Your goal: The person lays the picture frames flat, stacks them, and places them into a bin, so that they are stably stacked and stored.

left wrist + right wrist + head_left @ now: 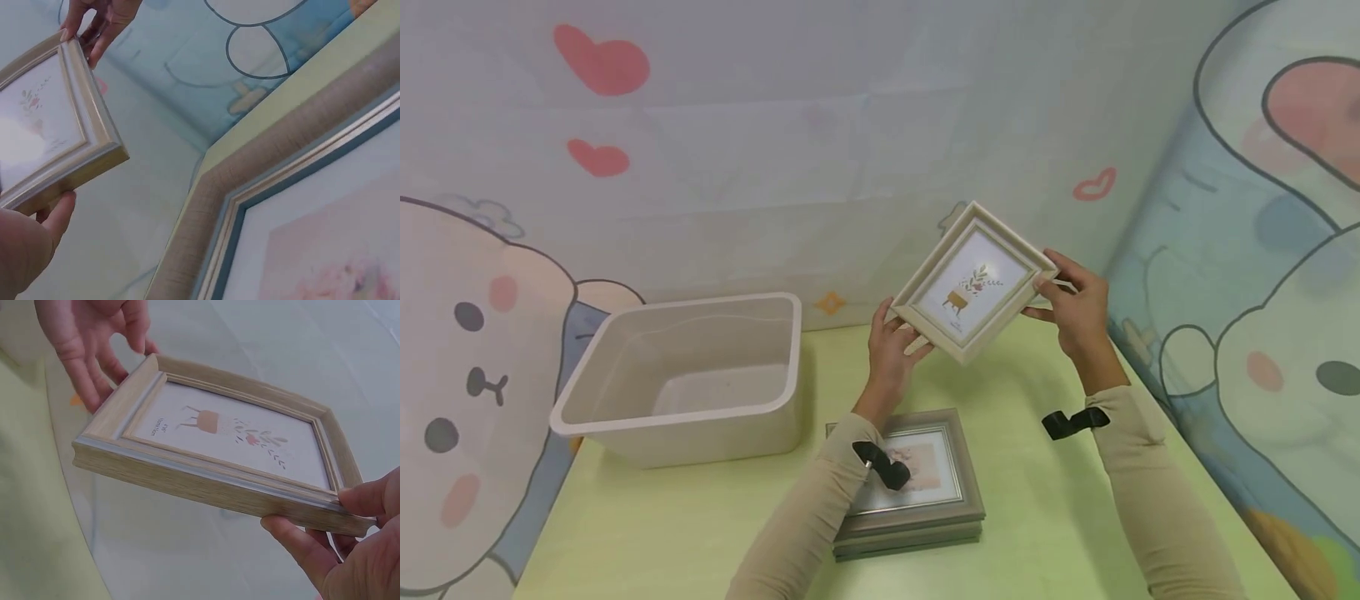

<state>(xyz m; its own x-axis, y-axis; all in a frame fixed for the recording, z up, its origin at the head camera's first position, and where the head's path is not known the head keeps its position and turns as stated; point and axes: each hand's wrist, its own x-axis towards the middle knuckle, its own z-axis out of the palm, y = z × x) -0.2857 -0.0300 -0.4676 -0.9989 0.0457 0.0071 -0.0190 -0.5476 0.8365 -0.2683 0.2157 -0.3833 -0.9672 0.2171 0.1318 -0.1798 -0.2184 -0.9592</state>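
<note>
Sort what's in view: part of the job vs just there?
Part of the job:
light picture frame, held at opposite corners by left hand and right hand
stacked frames on the table, probably
beige bin, possibly; neither hand touches it

Just there:
cartoon backdrop
black wrist pieces

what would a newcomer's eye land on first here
Probably the cream picture frame with its potted-plant print, held tilted above the table between the left hand and right hand. Next might come the big beige plastic tub at the table's left, then the stacked picture frames partly hidden by the left forearm.
</note>
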